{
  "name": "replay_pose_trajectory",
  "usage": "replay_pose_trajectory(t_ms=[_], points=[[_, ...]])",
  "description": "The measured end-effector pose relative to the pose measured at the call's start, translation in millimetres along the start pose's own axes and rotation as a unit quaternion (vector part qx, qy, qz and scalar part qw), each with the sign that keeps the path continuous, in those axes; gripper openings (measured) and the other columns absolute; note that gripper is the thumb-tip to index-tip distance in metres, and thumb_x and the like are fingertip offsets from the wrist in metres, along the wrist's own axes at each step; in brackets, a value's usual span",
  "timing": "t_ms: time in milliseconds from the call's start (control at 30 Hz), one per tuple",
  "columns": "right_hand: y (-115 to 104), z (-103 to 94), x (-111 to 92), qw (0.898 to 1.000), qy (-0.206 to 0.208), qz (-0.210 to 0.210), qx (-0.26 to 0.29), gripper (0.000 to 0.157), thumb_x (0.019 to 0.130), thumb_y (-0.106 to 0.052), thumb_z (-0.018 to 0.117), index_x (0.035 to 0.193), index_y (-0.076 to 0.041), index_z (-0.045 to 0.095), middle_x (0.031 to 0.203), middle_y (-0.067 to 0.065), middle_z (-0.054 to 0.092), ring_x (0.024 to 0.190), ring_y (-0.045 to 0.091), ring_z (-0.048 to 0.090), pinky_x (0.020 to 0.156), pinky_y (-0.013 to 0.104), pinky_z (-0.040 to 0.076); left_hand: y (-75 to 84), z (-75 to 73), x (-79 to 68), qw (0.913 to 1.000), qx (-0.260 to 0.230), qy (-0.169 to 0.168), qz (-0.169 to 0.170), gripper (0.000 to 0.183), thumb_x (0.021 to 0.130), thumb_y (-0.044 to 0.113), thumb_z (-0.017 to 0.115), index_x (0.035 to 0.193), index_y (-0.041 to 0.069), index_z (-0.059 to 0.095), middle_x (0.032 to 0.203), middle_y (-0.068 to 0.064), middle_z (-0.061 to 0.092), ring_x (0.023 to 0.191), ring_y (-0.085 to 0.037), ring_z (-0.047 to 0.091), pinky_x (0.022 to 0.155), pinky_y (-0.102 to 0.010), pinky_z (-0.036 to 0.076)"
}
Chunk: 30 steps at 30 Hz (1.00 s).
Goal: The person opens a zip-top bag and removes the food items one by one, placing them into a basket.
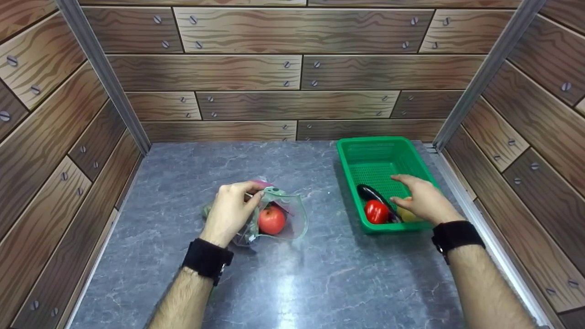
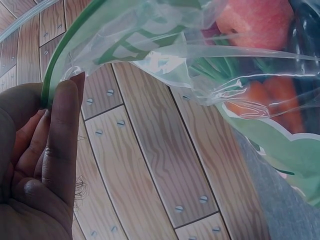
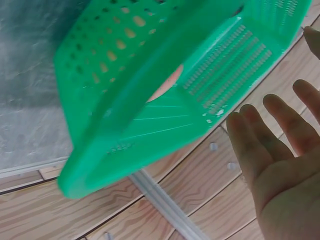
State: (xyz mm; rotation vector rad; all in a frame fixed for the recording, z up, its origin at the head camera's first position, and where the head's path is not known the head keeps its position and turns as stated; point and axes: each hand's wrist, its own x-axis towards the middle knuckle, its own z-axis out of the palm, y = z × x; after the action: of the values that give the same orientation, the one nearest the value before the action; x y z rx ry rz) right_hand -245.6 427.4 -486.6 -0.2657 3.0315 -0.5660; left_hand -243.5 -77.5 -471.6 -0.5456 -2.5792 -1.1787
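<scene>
Left wall: wood-print with drawn screw heads, rising along the left edge of the grey tabletop [image 1: 151, 256]
Left wristband: black, on the left forearm just behind the hand
Left hand [image 1: 231, 208]: thumb and fingers nearly together, pinching the green-trimmed mouth edge of the plastic bag [image 1: 297, 221]; the other fingers curled in
Plastic bag: clear with green print, left of the tabletop's middle, well apart from its back edge, mouth spread toward the right
Red fruit [image 1: 272, 220]: round, showing at the bag's mouth
Carrots [image 2: 287, 100]: orange, seen through the film in the left wrist view, green leaves [image 2: 220, 70] beside them; dark item [image 2: 307, 37] next to the red fruit, can't tell what it is
Green basket [image 1: 354, 167]: tabletop's back right corner, long side along the right edge, slotted floor and walls
Eggplant [image 1: 370, 194]: dark, lying slantwise in the basket's near half
Red vegetable [image 1: 376, 212]: glossy, near left corner of basket, against the eggplant
Yellow-green item [image 1: 408, 214]: near right part of basket, partly under the right hand
Right hand [image 1: 422, 198]: over the basket's right side, fingers spread, thumb well apart, holding nothing; contact with the yellow-green item can't be told
Right wristband: black, like the left one
</scene>
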Motion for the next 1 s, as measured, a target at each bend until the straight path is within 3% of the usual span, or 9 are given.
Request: replay_pose_trajectory(t_ms=[100, 167, 367, 533, 700, 1000], points=[[-10.5, -0.2, 1.2, 1.000, 0.008, -0.007, -0.005, 0.073, 0.113, -0.028, 0.082, 0.174, -0.002, 0.052, 0.176, 0.033, 0.055, 0.162, 0.059, 0.052, 0.131, 0.076, 0.047, 0.0, 0.2, 0.2, 1.0000, -0.002, 0.000, -0.001, 0.018, 0.109, 0.009, 0.083, 0.122, 0.016, 0.092, 0.109, -0.004, 0.092, 0.103, -0.020, 0.088, 0.087, -0.044, 0.071], [-17.7, 0.2, 1.5, 1.000, 0.010, -0.010, -0.003, 0.075, 0.113, -0.029, 0.082, 0.176, -0.005, 0.050, 0.177, 0.032, 0.054, 0.164, 0.058, 0.051, 0.132, 0.076, 0.046, -0.5, 0.8, 0.3, 1.0000, -0.001, 0.001, 0.001, 0.018, 0.108, 0.008, 0.083, 0.122, 0.015, 0.092, 0.109, -0.004, 0.092, 0.103, -0.021, 0.089, 0.088, -0.046, 0.072], [-38.1, 1.6, 2.0, 0.999, 0.020, -0.025, 0.005, 0.079, 0.112, -0.033, 0.082, 0.179, -0.011, 0.046, 0.180, 0.028, 0.053, 0.166, 0.055, 0.051, 0.133, 0.076, 0.046, 0.7, 1.3, 0.8, 1.0000, 0.001, 0.002, 0.002, 0.017, 0.108, 0.009, 0.083, 0.122, 0.015, 0.092, 0.109, -0.005, 0.092, 0.103, -0.021, 0.089, 0.089, -0.046, 0.072], [-52.0, 3.9, 2.7, 0.999, 0.024, -0.038, 0.013, 0.079, 0.112, -0.036, 0.082, 0.180, -0.014, 0.047, 0.181, 0.023, 0.054, 0.167, 0.051, 0.052, 0.134, 0.073, 0.046, 0.2, 2.1, 0.9, 1.0000, 0.002, 0.003, 0.005, 0.018, 0.109, 0.009, 0.083, 0.121, 0.016, 0.093, 0.107, -0.003, 0.092, 0.100, -0.018, 0.087, 0.084, -0.041, 0.070], [-65.0, 8.2, 3.9, 0.998, 0.028, -0.057, 0.013, 0.079, 0.112, -0.034, 0.083, 0.179, -0.015, 0.048, 0.180, 0.023, 0.055, 0.167, 0.049, 0.053, 0.134, 0.072, 0.048, 1.7, 1.1, 0.5, 1.0000, 0.005, 0.000, 0.003, 0.018, 0.109, 0.010, 0.083, 0.123, 0.017, 0.092, 0.109, -0.002, 0.092, 0.101, -0.016, 0.086, 0.082, -0.035, 0.066], [-90.2, 22.2, 4.8, 0.993, 0.050, -0.109, 0.011, 0.076, 0.109, -0.030, 0.087, 0.175, -0.010, 0.055, 0.177, 0.024, 0.059, 0.163, 0.049, 0.059, 0.129, 0.069, 0.053, 1.1, 1.8, 1.0, 1.0000, 0.004, -0.001, 0.005, 0.018, 0.109, 0.010, 0.083, 0.123, 0.016, 0.092, 0.110, -0.003, 0.092, 0.102, -0.017, 0.087, 0.084, -0.037, 0.067]])
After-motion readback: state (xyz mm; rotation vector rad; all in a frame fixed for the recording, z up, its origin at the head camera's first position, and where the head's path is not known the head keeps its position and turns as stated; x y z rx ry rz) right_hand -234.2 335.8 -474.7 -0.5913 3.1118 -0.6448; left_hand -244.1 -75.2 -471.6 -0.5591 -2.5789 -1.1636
